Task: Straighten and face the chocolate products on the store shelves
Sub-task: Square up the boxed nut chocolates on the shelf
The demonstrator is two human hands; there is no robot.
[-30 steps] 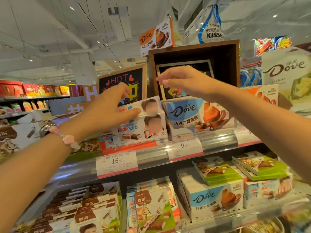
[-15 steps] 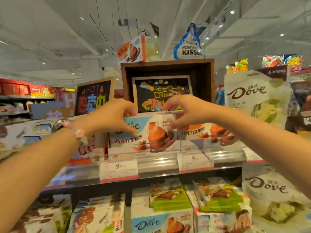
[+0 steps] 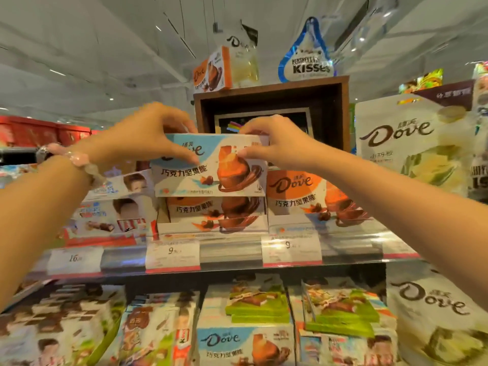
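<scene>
A blue-and-white Dove box (image 3: 208, 178) is held up above its display tray (image 3: 211, 223) on the upper shelf (image 3: 229, 256). My left hand (image 3: 148, 136) grips the box's top left, fingers behind and thumb on the front. My right hand (image 3: 274, 141) pinches its top right the same way. More Dove boxes (image 3: 216, 210) sit in the tray below it. An orange Dove box (image 3: 303, 196) stands just to the right.
Kinder boxes (image 3: 116, 207) stand left of the tray. A brown wooden crate (image 3: 272, 101) rises behind, with a Kisses bag (image 3: 307, 62) on top. A large white Dove bag (image 3: 412, 143) is at right. Green bars (image 3: 258, 305) and other boxes fill the lower shelf.
Both hands have taken hold of the blue Dove box and lifted it above its tray. The view has moved closer to the shelf.
</scene>
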